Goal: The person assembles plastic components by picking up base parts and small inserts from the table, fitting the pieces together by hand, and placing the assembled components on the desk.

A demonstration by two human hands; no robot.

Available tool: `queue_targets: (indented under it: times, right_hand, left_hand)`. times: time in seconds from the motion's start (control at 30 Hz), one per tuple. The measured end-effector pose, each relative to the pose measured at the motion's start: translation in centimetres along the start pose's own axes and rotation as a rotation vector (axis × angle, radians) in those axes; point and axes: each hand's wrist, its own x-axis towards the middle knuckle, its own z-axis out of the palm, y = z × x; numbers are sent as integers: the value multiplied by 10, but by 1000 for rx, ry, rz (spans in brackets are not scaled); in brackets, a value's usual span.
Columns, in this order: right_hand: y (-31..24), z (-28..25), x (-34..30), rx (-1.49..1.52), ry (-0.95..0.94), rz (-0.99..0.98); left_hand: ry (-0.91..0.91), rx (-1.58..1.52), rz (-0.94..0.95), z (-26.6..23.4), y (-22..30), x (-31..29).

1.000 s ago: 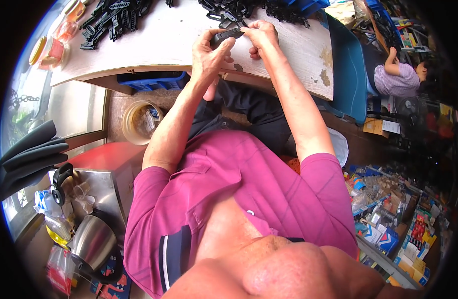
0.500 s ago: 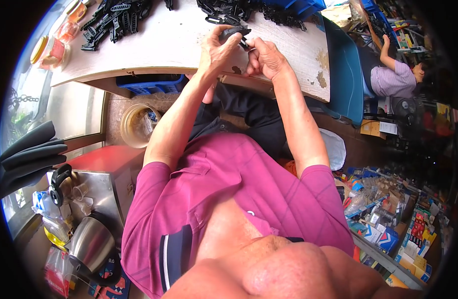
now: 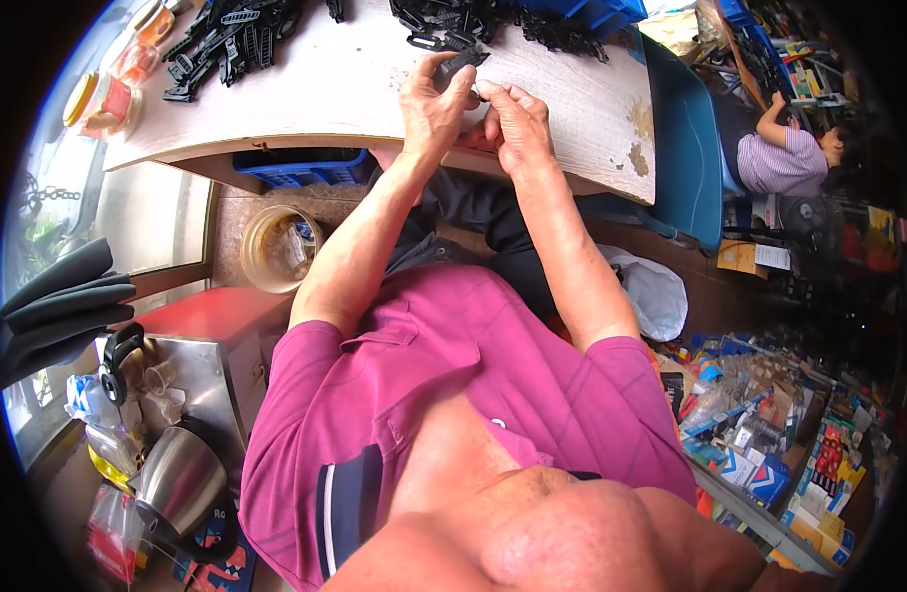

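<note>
My left hand (image 3: pixel 432 113) is closed around a black plastic part (image 3: pixel 464 63), holding it above the near edge of the white table (image 3: pixel 325 94). Close beside it, the thumb and fingers of my right hand (image 3: pixel 519 123) are pinched together at the part's lower end. Whatever sits between those right fingertips is too small to make out. Just beyond my left hand lies a heap of similar black parts (image 3: pixel 441 18). Another pile of slotted black pieces (image 3: pixel 238 44) rests farther left on the tabletop.
Small dark pieces (image 3: pixel 562 35) lie by a blue crate (image 3: pixel 603 8) at the far right. Lidded jars (image 3: pixel 103 107) stand at the table's left end. A teal chair (image 3: pixel 688 148) adjoins the right end. Below are a bucket (image 3: pixel 261 249) and a kettle (image 3: pixel 182 481). Another person (image 3: pixel 784 158) works at right.
My right hand has drawn left and closer to my left hand, its fingertips now pinched. The black part has tilted slightly in my left hand. The other person's arm has shifted.
</note>
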Motion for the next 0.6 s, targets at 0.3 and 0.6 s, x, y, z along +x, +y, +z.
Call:
queue_targets:
  times: [0.3,0.6]
  right_hand:
    - [-26,-5,-5,310,-47,-34]
    - [-18,-1,-3,320,-119,-6]
  left_hand:
    - [-195,208,-37,-30,12,-13]
    - [-294,450,83,-26,19,-15]
